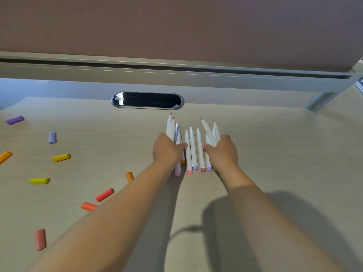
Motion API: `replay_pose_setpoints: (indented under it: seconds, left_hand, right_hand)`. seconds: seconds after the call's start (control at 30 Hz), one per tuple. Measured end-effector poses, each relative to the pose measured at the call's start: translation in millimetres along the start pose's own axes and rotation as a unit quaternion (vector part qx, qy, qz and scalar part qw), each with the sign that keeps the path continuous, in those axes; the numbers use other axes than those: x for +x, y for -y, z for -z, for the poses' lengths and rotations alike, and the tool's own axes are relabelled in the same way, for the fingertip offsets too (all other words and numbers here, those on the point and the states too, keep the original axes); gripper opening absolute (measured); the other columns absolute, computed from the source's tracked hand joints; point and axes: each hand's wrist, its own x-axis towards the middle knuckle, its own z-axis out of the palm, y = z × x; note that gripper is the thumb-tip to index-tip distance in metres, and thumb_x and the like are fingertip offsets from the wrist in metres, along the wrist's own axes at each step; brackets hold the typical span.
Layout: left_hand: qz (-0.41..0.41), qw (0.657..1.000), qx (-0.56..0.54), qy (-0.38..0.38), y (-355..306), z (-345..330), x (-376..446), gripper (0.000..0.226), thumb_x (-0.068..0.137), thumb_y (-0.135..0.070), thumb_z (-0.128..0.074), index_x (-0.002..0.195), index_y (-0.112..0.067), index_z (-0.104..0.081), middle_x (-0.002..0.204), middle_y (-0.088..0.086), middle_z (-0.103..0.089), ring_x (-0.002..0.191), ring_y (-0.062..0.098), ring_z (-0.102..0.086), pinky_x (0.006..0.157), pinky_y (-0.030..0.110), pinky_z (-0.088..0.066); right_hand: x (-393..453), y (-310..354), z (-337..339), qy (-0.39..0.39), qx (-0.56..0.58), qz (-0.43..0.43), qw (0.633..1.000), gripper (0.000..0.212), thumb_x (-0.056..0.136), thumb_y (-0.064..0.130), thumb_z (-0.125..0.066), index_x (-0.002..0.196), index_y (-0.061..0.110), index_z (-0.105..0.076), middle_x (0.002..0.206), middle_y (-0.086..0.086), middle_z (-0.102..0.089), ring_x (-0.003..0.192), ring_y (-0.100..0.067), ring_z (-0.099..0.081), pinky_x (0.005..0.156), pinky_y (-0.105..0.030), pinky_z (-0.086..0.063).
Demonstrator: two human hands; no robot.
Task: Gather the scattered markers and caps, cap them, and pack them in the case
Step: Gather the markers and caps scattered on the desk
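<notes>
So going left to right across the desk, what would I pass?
purple cap → lilac cap → yellow cap → red cap → left hand → uncapped markers → right hand

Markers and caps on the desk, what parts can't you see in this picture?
Head view only:
- Markers: the barrels at both ends of the row are covered by the left hand and right hand.
- Orange cap: partly behind the left forearm.
- Another orange cap: cut off by the left edge.
- The case: not in view.
- Print on the barrels: too small to read.
</notes>
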Motion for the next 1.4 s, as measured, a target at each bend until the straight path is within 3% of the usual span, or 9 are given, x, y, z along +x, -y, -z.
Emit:
replay_pose_setpoints:
  seconds: [0.1,0.17,0.3,0.67,0.9,1.0,1.1,1.2,1.4]
  left_hand:
    - [0.017,1.0,-0.019,-0.015,2,1,1,0.035,0.086,-0.018,-0.06,0.112,-0.003,-0.043,0.102,0.011,-0.049,0.093,0.029,-0.055,0.059,0.03,-0.042]
    - [0.024,0.999,-0.011,-0.026,3,2,1,0.035,0.086,-0.015,-0.06,0.114,-0.002,-0.043,0.116,0.016,-0.05,0.105,0.032,-0.054,0.075,0.037,-0.049]
    - [0.038,0.997,0.04,-0.053,2,8,-6,0.04,0.089,-0.015,-0.057,0.123,-0.002,-0.04,0.129,0.016,-0.039,0.117,0.032,-0.044,0.09,0.036,-0.043]
    - [-0.085,0.996,0.03,-0.012,31,62,-30,0.046,0.092,-0.019,-0.051,0.135,-0.007,-0.039,0.138,0.011,-0.042,0.125,0.027,-0.043,0.092,0.03,-0.039]
    - [-0.132,0.991,0.031,-0.015,96,139,-50,0.033,0.091,-0.019,-0.054,0.122,-0.009,-0.053,0.126,0.007,-0.054,0.111,0.02,-0.051,0.082,0.024,-0.04]
    - [-0.14,0.989,0.039,0.025,126,162,-57,0.035,0.088,-0.015,-0.059,0.122,-0.007,-0.055,0.127,0.007,-0.053,0.103,0.017,-0.052,0.07,0.013,-0.044]
    - [-0.192,0.965,0.17,0.063,154,174,-58,0.046,0.083,-0.022,-0.066,0.126,-0.011,-0.054,0.13,0.007,-0.052,0.121,0.022,-0.047,0.096,0.023,-0.037]
    - [-0.24,0.927,0.272,0.094,174,175,-58,0.05,0.083,-0.028,-0.065,0.13,-0.02,-0.051,0.13,0.004,-0.051,0.123,0.022,-0.043,0.101,0.028,-0.035]
    - [-0.329,0.867,0.371,0.038,182,165,-56,0.036,0.092,-0.032,-0.052,0.127,-0.025,-0.054,0.128,0.0,-0.052,0.117,0.023,-0.044,0.094,0.032,-0.038]
  right_hand:
    - [4,-1,-4,-0.018,-0.019,-0.014,1.0,0.038,0.089,0.017,-0.055,0.12,-0.001,-0.043,0.121,-0.014,-0.051,0.102,-0.031,-0.054,0.07,-0.028,-0.053]
    - [3,1,-7,-0.026,-0.044,-0.031,0.998,0.039,0.09,0.013,-0.052,0.123,-0.003,-0.041,0.128,-0.019,-0.046,0.117,-0.036,-0.049,0.098,-0.04,-0.043]
    - [-2,4,-5,-0.038,-0.089,-0.051,0.994,0.039,0.091,0.009,-0.047,0.127,-0.003,-0.038,0.135,-0.02,-0.038,0.127,-0.035,-0.036,0.11,-0.04,-0.029]
    - [-52,18,-16,-0.051,-0.079,0.068,0.993,0.044,0.088,0.008,-0.049,0.132,0.006,-0.045,0.136,-0.013,-0.04,0.129,-0.029,-0.033,0.106,-0.042,-0.036]
    - [-112,37,-64,0.02,-0.044,0.137,0.989,0.032,0.092,0.006,-0.046,0.122,0.01,-0.056,0.127,-0.007,-0.055,0.111,-0.021,-0.054,0.078,-0.02,-0.035]
    - [-134,40,-94,0.046,-0.081,0.166,0.982,0.039,0.093,0.002,-0.041,0.13,0.01,-0.052,0.138,-0.007,-0.049,0.122,-0.019,-0.05,0.09,-0.018,-0.035]
    - [-144,42,-121,0.076,-0.167,0.201,0.962,0.053,0.093,-0.006,-0.034,0.143,0.014,-0.036,0.153,-0.003,-0.028,0.14,-0.018,-0.029,0.112,-0.025,-0.023]
    - [-142,42,-137,0.091,-0.278,0.212,0.933,0.056,0.093,-0.006,-0.034,0.145,0.015,-0.03,0.158,0.0,-0.016,0.144,-0.021,-0.018,0.115,-0.03,-0.02]
    - [-139,29,-143,-0.002,-0.314,0.204,0.927,0.026,0.086,-0.009,-0.041,0.102,0.003,-0.057,0.114,-0.01,-0.054,0.105,-0.027,-0.052,0.076,-0.029,-0.039]
